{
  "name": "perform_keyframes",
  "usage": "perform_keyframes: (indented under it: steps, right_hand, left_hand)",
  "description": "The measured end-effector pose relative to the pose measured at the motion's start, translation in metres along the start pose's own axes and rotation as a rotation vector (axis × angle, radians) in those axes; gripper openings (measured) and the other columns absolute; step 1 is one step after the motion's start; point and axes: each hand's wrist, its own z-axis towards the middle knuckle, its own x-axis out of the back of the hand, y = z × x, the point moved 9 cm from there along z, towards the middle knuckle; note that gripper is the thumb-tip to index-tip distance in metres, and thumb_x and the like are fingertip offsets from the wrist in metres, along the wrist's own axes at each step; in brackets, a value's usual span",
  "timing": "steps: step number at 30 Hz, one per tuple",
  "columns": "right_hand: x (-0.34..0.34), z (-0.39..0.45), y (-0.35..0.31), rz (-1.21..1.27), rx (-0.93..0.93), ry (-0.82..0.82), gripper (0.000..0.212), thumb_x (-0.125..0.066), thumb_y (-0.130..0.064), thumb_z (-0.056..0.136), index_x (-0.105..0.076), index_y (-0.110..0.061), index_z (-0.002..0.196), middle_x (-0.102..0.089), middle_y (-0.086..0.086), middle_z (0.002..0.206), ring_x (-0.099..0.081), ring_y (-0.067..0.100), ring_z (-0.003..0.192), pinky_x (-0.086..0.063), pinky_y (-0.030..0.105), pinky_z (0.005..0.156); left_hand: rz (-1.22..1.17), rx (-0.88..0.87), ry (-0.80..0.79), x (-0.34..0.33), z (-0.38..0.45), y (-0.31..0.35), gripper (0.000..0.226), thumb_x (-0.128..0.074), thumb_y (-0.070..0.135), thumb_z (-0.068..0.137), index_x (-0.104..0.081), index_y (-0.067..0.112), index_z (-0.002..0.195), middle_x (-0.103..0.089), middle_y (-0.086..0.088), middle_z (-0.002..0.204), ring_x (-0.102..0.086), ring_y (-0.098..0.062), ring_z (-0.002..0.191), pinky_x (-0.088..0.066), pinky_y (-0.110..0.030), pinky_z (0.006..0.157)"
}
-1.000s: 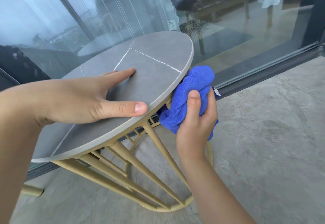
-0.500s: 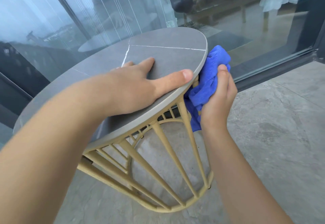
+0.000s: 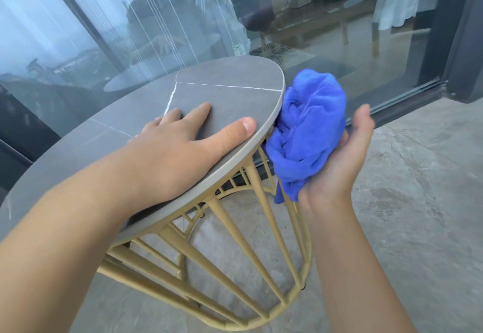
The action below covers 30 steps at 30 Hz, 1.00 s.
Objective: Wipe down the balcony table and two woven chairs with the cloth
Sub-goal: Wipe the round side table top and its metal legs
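The round grey stone table top point(image 3: 230, 79) with thin white veins sits on a tan metal rod frame point(image 3: 264, 202). My left hand point(image 3: 183, 144) presses flat on the top near its right edge, fingers straight. A bunched blue cloth point(image 3: 311, 123) lies in my right hand point(image 3: 339, 173), which is turned palm up just beside the table's right rim. The thumb sticks up free and the fingers curl behind the cloth. The cloth touches the rim and the frame below it.
A glass sliding door point(image 3: 339, 32) with a dark frame point(image 3: 460, 45) and floor track point(image 3: 407, 95) runs right behind the table. Grey stone floor tiles point(image 3: 418, 215) spread to the right and front.
My right hand has turned palm up and moved slightly away from the rim with the cloth; the thumb has lifted off it. The left hand stays flat on the top.
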Motion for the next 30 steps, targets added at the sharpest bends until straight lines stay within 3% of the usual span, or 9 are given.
perform_keyframes:
  steps: [1,3,5,6,10,13,18,30]
  right_hand:
    - [-0.005,0.000,-0.001,-0.016,-0.030,-0.028,0.065,-0.037,-0.067,0.097,-0.070,-0.012,0.093,-0.066,0.013,0.099,-0.065,0.030,0.095,-0.050,0.040,0.086]
    - [-0.012,-0.002,-0.003,-0.103,-0.051,-0.032,0.073,-0.052,-0.077,0.086,-0.064,-0.007,0.105,-0.060,0.017,0.104,-0.059,0.032,0.098,-0.049,0.047,0.086]
    - [-0.007,-0.003,-0.006,-0.328,0.014,0.032,0.064,-0.070,-0.069,0.076,-0.064,-0.008,0.097,-0.059,0.015,0.095,-0.058,0.031,0.089,-0.051,0.055,0.080]
    - [-0.007,-0.006,-0.009,-0.438,0.085,0.039,0.058,-0.069,-0.062,0.078,-0.063,-0.006,0.093,-0.062,0.015,0.093,-0.060,0.030,0.086,-0.052,0.053,0.079]
    - [-0.009,-0.024,-0.005,-0.569,0.196,0.011,0.062,-0.067,-0.052,0.081,-0.057,-0.019,0.133,-0.069,0.005,0.125,-0.068,0.023,0.113,-0.056,0.045,0.099]
    - [0.003,-0.027,0.004,-0.633,0.175,0.032,0.058,-0.069,-0.054,0.077,-0.059,-0.028,0.128,-0.070,-0.003,0.122,-0.069,0.019,0.113,-0.054,0.050,0.101]
    - [0.039,-0.027,0.023,-0.701,0.069,0.054,0.068,-0.070,-0.057,0.073,-0.057,-0.025,0.132,-0.070,-0.001,0.123,-0.070,0.019,0.111,-0.054,0.052,0.101]
    - [0.127,-0.050,0.059,-0.840,0.103,0.089,0.053,-0.055,-0.063,0.081,-0.047,-0.036,0.126,-0.066,-0.024,0.107,-0.066,0.004,0.102,-0.047,0.016,0.085]
  left_hand:
    - [-0.004,0.003,-0.001,0.000,0.000,0.000,0.103,-0.020,0.094,0.064,-0.013,0.053,0.157,-0.019,0.016,0.164,-0.016,-0.016,0.154,-0.015,-0.042,0.122]
    - [-0.003,0.002,-0.002,-0.001,0.001,0.000,0.101,-0.018,0.093,0.066,-0.012,0.053,0.158,-0.017,0.016,0.165,-0.013,-0.015,0.155,-0.013,-0.042,0.123]
    - [-0.004,-0.004,0.002,-0.002,0.002,0.000,0.099,-0.017,0.093,0.067,-0.011,0.053,0.158,-0.017,0.016,0.165,-0.011,-0.014,0.156,-0.012,-0.041,0.123]
    - [-0.007,-0.004,0.005,-0.002,0.002,0.000,0.098,-0.017,0.092,0.068,-0.011,0.053,0.158,-0.018,0.016,0.165,-0.011,-0.014,0.156,-0.012,-0.040,0.123]
    - [-0.012,-0.008,0.012,-0.002,0.003,0.001,0.095,-0.017,0.091,0.070,-0.012,0.053,0.157,-0.021,0.015,0.163,-0.013,-0.014,0.155,-0.012,-0.042,0.123]
    - [-0.008,-0.012,0.012,-0.003,0.003,0.002,0.094,-0.017,0.091,0.071,-0.014,0.053,0.156,-0.024,0.013,0.162,-0.014,-0.015,0.154,-0.013,-0.042,0.122]
    - [0.003,-0.012,0.012,-0.002,0.003,0.001,0.094,-0.015,0.091,0.072,-0.011,0.053,0.157,-0.022,0.014,0.163,-0.012,-0.015,0.155,-0.012,-0.043,0.123]
    - [-0.011,-0.023,0.014,-0.003,0.000,0.003,0.094,-0.016,0.092,0.073,-0.015,0.051,0.157,-0.025,0.016,0.161,-0.016,-0.013,0.153,-0.016,-0.042,0.121]
